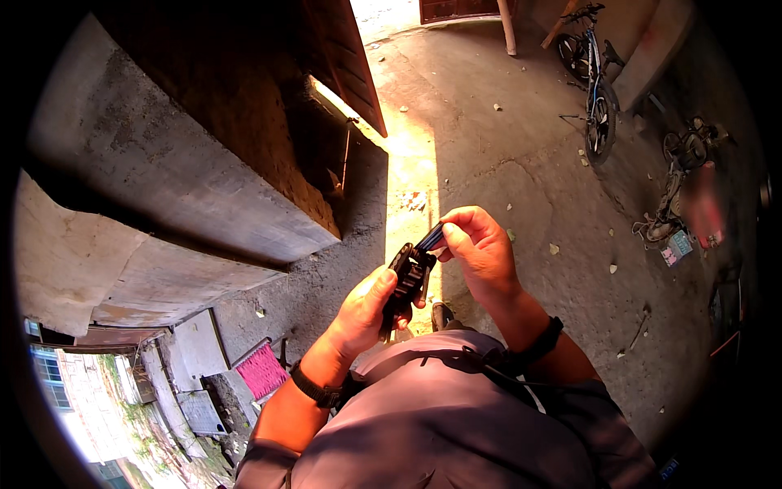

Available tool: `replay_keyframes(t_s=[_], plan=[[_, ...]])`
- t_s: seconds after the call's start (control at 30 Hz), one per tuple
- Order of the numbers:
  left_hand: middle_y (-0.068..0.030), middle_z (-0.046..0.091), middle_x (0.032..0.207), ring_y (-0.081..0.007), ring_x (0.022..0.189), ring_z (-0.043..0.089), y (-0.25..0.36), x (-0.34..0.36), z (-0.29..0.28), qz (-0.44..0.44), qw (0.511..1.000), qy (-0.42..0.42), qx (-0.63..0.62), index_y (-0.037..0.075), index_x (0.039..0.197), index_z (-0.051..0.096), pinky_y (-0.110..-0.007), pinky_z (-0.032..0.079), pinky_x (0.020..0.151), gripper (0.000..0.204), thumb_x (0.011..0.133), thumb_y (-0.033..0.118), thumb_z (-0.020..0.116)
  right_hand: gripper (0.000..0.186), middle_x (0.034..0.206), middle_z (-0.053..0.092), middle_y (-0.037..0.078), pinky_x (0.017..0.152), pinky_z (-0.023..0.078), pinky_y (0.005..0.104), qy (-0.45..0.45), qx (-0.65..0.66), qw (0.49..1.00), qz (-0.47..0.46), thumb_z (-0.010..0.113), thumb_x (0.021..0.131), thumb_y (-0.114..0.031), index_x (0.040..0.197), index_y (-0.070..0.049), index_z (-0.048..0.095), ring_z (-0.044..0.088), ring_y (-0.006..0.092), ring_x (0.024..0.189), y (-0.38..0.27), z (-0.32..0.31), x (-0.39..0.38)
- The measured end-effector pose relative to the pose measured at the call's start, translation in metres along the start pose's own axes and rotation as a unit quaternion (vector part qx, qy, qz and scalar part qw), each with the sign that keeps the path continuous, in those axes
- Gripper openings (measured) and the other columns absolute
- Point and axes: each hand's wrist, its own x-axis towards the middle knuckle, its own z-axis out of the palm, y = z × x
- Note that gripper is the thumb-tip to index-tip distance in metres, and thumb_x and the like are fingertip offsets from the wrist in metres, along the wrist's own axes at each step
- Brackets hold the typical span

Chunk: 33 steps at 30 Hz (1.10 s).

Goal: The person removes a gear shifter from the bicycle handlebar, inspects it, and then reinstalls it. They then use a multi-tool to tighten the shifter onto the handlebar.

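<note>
In front of my belly, my left hand (371, 308) is closed around a black hand-sized tool (407, 281) that looks like a folding multi-tool or bit holder. Pale bars or slots line its middle. From its upper end sticks a slim dark piece with a bluish sheen (430, 238). My right hand (476, 244) pinches the far tip of that piece between thumb and forefinger. Whether the slim piece is hinged to the tool or loose in it, I cannot tell. Dark bands circle both my wrists.
A bicycle (599, 90) leans at the far right, with a jumble of small things and a red object (705, 204) nearer. To the left runs a concrete ledge (163, 155). A pink woven seat (262, 371) stands at the lower left. Dry leaves dot the concrete floor (538, 196).
</note>
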Motion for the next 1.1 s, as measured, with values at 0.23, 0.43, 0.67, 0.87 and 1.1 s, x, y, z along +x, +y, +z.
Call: replay_keyframes(t_s=[0.23, 0.43, 0.67, 0.87, 1.1], plan=[[-0.0091, 0.067, 0.095, -0.0100, 0.066, 0.058, -0.005, 0.003, 0.001, 0.034, 0.998, 0.006, 0.060, 0.002, 0.122, 0.054, -0.022, 0.047, 0.059, 0.057, 0.104, 0.055, 0.052, 0.009, 0.092, 0.072, 0.007, 0.069, 0.058, 0.0272, 0.025, -0.009, 1.000, -0.002, 0.063, 0.099, -0.008, 0.105, -0.002, 0.061, 0.070, 0.0125, 0.082, -0.003, 0.001, 0.003], [-0.0087, 0.066, 0.098, -0.0096, 0.068, 0.057, -0.011, 0.001, 0.004, 0.075, 0.984, 0.052, 0.153, 0.000, 0.126, 0.050, -0.023, 0.048, 0.061, 0.052, 0.105, 0.047, 0.055, 0.005, 0.090, 0.072, 0.009, 0.067, 0.058, 0.0278, 0.036, 0.018, 0.999, -0.009, 0.061, 0.100, -0.008, 0.101, -0.004, 0.058, 0.072, 0.0150, 0.081, -0.002, 0.001, 0.004], [-0.0077, 0.067, 0.102, -0.0089, 0.072, 0.057, -0.014, -0.003, 0.008, 0.132, 0.942, 0.088, 0.295, -0.001, 0.136, 0.046, -0.024, 0.050, 0.066, 0.056, 0.104, 0.043, 0.059, 0.003, 0.090, 0.071, 0.009, 0.066, 0.058, 0.0281, 0.049, 0.036, 0.998, -0.003, 0.060, 0.100, -0.008, 0.100, -0.006, 0.058, 0.072, 0.0158, 0.080, -0.001, 0.005, 0.005], [-0.0104, 0.068, 0.102, -0.0192, 0.083, 0.066, -0.019, -0.002, 0.001, 0.271, 0.843, 0.112, 0.451, 0.000, 0.141, 0.043, -0.031, 0.054, 0.077, 0.061, 0.101, 0.040, 0.065, 0.004, 0.095, 0.071, 0.009, 0.072, 0.058, 0.0290, 0.007, 0.039, 0.998, -0.041, 0.060, 0.100, -0.010, 0.101, -0.007, 0.058, 0.071, 0.0171, 0.087, -0.005, 0.003, 0.000], [-0.0190, 0.063, 0.115, -0.0318, 0.096, 0.069, -0.009, -0.003, -0.004, 0.351, 0.781, 0.081, 0.510, 0.003, 0.145, 0.038, -0.038, 0.055, 0.084, 0.068, 0.090, 0.013, 0.076, 0.007, 0.102, 0.071, 0.010, 0.081, 0.058, 0.0320, -0.072, 0.043, 0.996, -0.011, 0.061, 0.100, -0.013, 0.102, -0.006, 0.062, 0.069, 0.0186, 0.099, -0.022, -0.008, -0.007]])
